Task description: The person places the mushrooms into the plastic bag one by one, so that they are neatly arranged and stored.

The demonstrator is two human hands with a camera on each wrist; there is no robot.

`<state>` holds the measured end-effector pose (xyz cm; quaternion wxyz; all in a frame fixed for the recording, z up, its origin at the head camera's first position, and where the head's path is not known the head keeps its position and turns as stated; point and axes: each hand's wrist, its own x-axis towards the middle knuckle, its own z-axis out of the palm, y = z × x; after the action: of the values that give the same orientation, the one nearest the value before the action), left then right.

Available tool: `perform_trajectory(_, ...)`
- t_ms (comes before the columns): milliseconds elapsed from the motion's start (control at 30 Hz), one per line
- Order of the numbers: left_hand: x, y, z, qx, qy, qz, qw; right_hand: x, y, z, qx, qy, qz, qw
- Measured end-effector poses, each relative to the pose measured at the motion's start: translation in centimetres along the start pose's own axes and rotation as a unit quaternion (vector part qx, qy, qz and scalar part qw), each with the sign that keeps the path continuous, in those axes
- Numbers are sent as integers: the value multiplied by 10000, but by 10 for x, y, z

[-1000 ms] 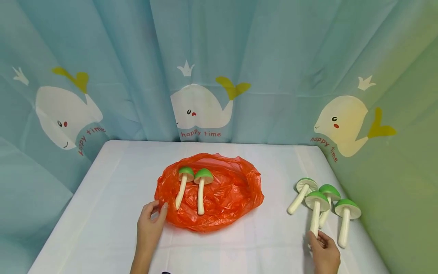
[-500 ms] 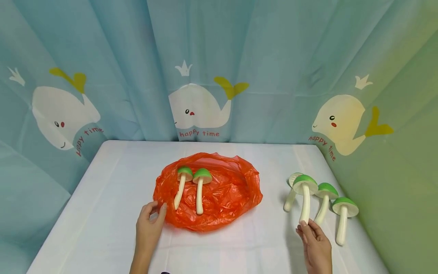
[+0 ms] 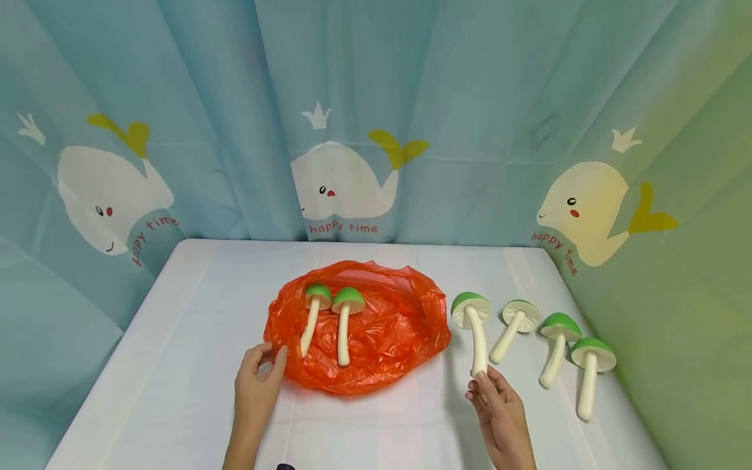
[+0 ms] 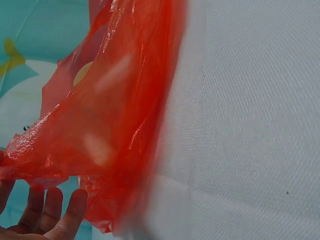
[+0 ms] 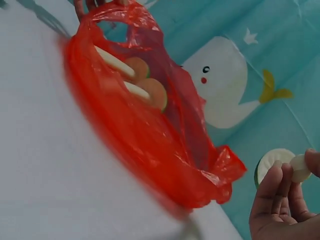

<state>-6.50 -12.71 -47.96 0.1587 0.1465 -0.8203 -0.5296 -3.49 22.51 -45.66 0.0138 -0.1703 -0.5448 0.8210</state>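
A red plastic bag (image 3: 382, 365) lies spread on the table with its mouth up. Two toy mushrooms with green caps and white stems, one (image 3: 344, 333) beside the other (image 3: 314, 320), lie in it. At the bag's left edge my left hand (image 3: 256, 385) pinches the rim; the left wrist view shows the thin red film (image 4: 90, 135) at its fingers. My right hand (image 3: 502, 414) grips another mushroom (image 3: 478, 336) by the stem's lower end, cap up, just right of the bag. Part of that mushroom's cap (image 5: 272, 162) shows behind the fingers in the right wrist view.
Three more green-capped mushrooms, a near-left one (image 3: 510, 333), a middle one (image 3: 555, 356) and a right one (image 3: 589, 385), lie on the white table (image 3: 176, 365) at right. A blue curtain (image 3: 470, 98) with whale prints hangs behind. Something dark (image 3: 285, 467) shows at the front edge.
My right hand has lifted one mushroom from the group at right and carried it left toward the bag. My left hand has stayed at the bag's edge.
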Motion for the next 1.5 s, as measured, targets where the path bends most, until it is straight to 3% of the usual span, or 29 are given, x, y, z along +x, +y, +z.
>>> perform_trajectory(200,0,-1,1,-118,-84,-97,9998,-6,3,10,147,-701,230,9972)
perform_trajectory(433,-1,-1,1,-144,-99,-91,9998,-7,5,25,-192,-1217,307,9919)
perform_trajectory(700,-1,-1,0,-115,-132,-166,9997,6,14,45,-708,-1927,709,9761)
perform_trajectory(1067,-3,0,0,-167,-169,-167,9996,34,23,72,-1759,-1963,272,9643)
perform_trajectory(1267,-4,1,0,-156,-203,-203,9995,51,37,87,-1833,-2062,104,9611)
perform_trajectory(1500,-4,0,2,-24,-125,-215,9997,58,54,96,-1885,-1799,-21,9655)
